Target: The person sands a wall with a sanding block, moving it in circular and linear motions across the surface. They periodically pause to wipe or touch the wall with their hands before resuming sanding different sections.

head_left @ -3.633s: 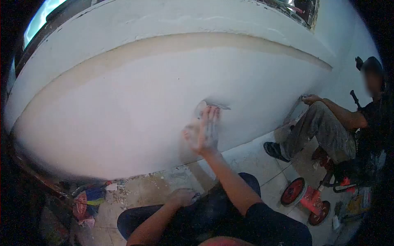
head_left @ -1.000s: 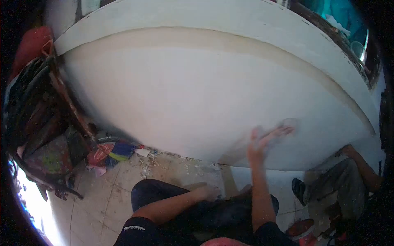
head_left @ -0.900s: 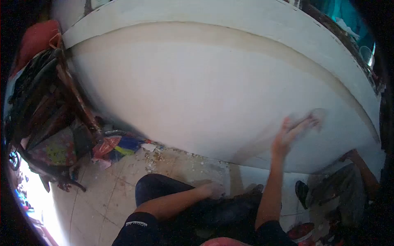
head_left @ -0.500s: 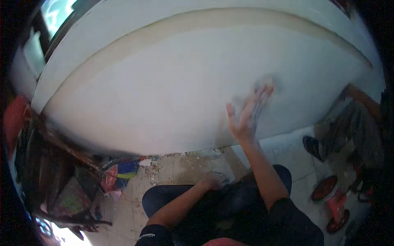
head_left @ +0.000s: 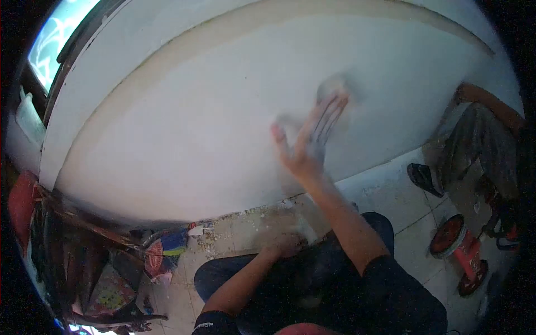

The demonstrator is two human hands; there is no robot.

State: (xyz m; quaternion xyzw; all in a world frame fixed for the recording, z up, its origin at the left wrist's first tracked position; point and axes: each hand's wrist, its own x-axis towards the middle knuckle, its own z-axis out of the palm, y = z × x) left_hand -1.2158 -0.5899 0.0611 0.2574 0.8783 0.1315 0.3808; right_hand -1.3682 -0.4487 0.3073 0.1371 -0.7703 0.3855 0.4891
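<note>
A large pale wall panel (head_left: pixel 195 123) with a curved upper edge fills the view in front of me. My right hand (head_left: pixel 310 137) is raised against it with the fingers stretched out and the thumb apart. Its fingers are smeared by motion, and a light patch with a shadow shows at their tips; whether something thin lies under them cannot be made out. Low over my lap is my left hand (head_left: pixel 287 244), blurred, its fingers hidden from clear view.
Another person's arm (head_left: pixel 491 106) and draped dark clothing are at the right. Near them lie a black sandal (head_left: pixel 424 178) and a red stool-like object with round ends (head_left: pixel 466 254). Crumbs (head_left: pixel 215 231) and colourful packaging (head_left: pixel 164 251) lie along the wall's foot at left.
My right hand has shifted left and slightly up in the view, still at the panel. The view itself has tilted a little. My left hand stays low near my lap.
</note>
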